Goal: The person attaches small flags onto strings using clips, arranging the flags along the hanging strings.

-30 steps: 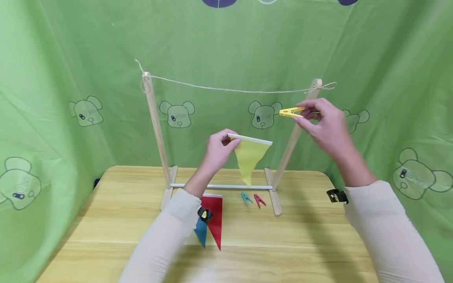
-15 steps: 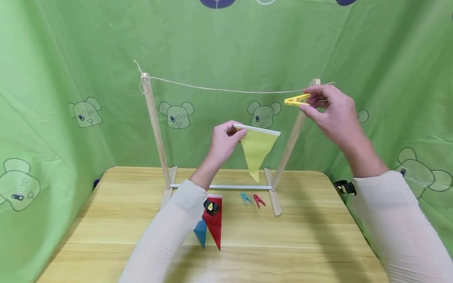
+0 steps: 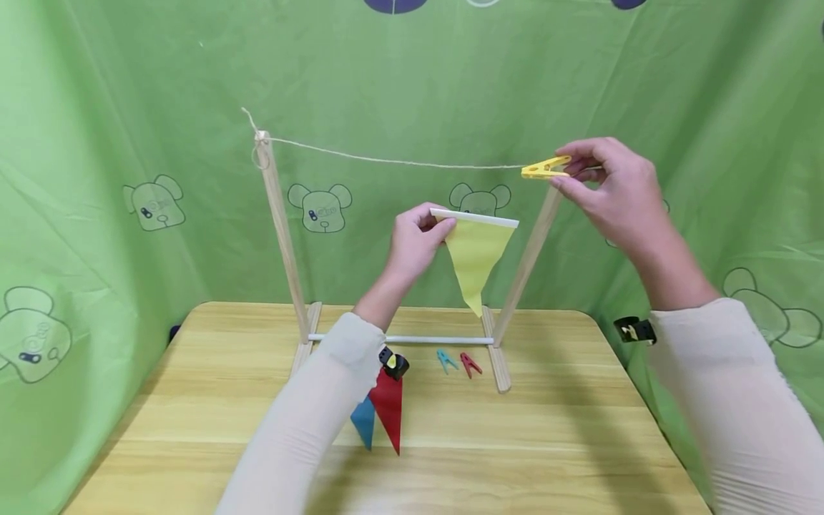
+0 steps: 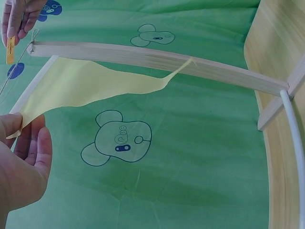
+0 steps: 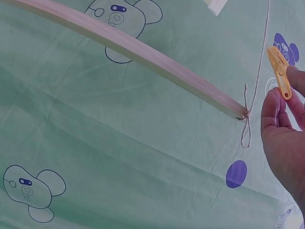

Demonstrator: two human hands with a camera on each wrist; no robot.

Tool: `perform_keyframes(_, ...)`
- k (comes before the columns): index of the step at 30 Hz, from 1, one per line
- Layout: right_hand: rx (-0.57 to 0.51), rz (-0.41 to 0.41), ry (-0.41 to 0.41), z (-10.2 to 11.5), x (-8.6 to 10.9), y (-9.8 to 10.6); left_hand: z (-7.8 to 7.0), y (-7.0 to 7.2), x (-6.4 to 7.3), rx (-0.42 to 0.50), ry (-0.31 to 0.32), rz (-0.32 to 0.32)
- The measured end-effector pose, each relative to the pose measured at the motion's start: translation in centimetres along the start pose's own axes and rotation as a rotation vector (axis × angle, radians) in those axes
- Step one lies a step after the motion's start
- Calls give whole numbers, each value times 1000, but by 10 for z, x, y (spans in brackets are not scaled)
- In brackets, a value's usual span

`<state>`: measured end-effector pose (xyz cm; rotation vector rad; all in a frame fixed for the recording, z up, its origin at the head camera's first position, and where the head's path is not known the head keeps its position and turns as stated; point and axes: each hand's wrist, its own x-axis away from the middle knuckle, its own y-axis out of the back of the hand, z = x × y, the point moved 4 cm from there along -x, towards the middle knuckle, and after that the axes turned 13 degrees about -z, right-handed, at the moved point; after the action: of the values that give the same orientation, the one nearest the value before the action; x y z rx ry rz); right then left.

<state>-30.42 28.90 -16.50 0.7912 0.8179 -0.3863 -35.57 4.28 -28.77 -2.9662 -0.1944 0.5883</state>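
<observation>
My left hand (image 3: 418,239) pinches the upper left corner of a yellow triangular flag (image 3: 476,250), whose white top edge tilts down slightly to the right. The flag hangs below the string (image 3: 399,163), apart from it. Up by the right post, my right hand (image 3: 618,189) pinches a yellow clothespin (image 3: 543,168) by its handle ends, its nose pointing left. In the head view the clothespin overlaps the string's right end; the right wrist view shows the clothespin (image 5: 280,72) beside the string, not clipped to it.
The string runs between two wooden posts (image 3: 281,236) joined by a white rod (image 3: 444,340). On the wooden table (image 3: 515,458) lie a blue clothespin (image 3: 447,361), a red clothespin (image 3: 471,365), a red flag (image 3: 390,415) and a blue flag (image 3: 364,422), partly hidden by my left sleeve.
Both hands have risen and shifted right. The yellow flag has come nearer the string, and the yellow clothespin has moved up to the string's height in the head view.
</observation>
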Motion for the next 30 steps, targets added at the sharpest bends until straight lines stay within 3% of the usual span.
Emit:
perform_keyframes(8,13,-3,24,3,-10,5,-3,-7,-2,-6,0,2)
perform_keyframes(20,141,42,145,13,-25,11,-9,-20,-10,23,24,-29)
perform_keyframes(30,216,97,253,19,-36,14,-15,-30,-15,103,34,-59)
